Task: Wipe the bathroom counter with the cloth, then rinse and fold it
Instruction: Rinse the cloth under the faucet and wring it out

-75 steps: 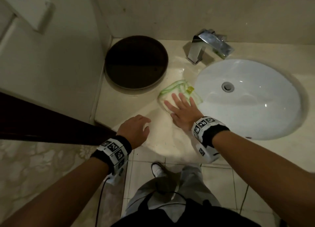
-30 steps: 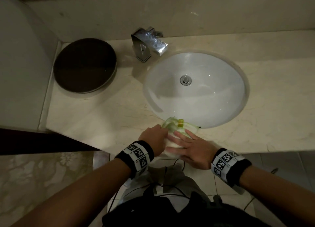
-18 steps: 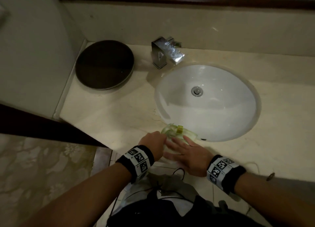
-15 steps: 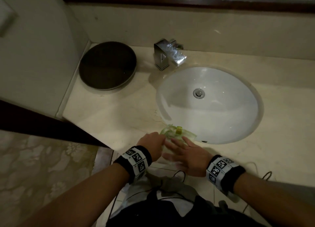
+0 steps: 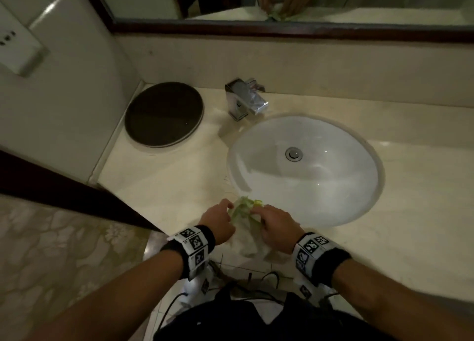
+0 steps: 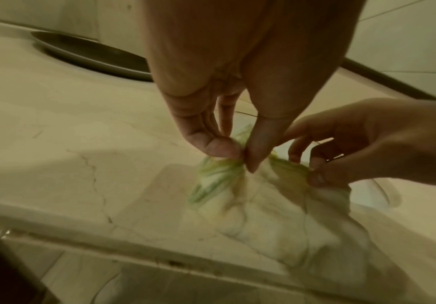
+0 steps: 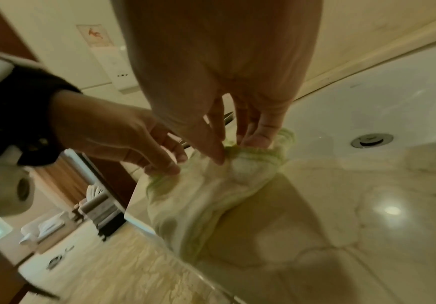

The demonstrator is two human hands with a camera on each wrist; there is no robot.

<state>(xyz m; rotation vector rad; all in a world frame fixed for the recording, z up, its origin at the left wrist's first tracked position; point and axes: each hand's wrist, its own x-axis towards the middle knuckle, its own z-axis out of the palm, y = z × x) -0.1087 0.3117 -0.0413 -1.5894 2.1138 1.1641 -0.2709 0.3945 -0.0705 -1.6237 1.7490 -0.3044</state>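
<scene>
now both hands have the cloth [image 5: 243, 228] off the stone. a moment earlier the right hand [image 5: 275, 228] lay with flat fingers on the cloth at the front edge of the counter [image 5: 164, 187], and before that it was pressing the cloth flat further back, near the faucet [image 5: 246, 98]. here the flat press is gone: the cloth is lifted and bunched between the two hands, low in the middle of the head view, just in front of the near rim of the sink [image 5: 369, 194].

the left hand [image 5: 218, 222] pinches the green-striped edge between thumb and forefinger, closed tight on the fabric, as the left wrist view shows plainly. the right hand also has its thumb and fingertips closed on that striped edge, a little to the right of the left pinch. the two grips sit near each other on the top hem; the white body of the cloth hangs down from them, and its lower part appears to trail onto the counter edge, though motion blur makes the contact uncertain.

judged from this, the wiping stroke looks finished or paused, and the person seems to be gathering the cloth, likely to carry it up and right in the frame to the sink for rinsing. the faucet shows no running water yet. a dark round tray [image 5: 164, 113] sits at the upper left of the counter, well apart from the hands.
</scene>
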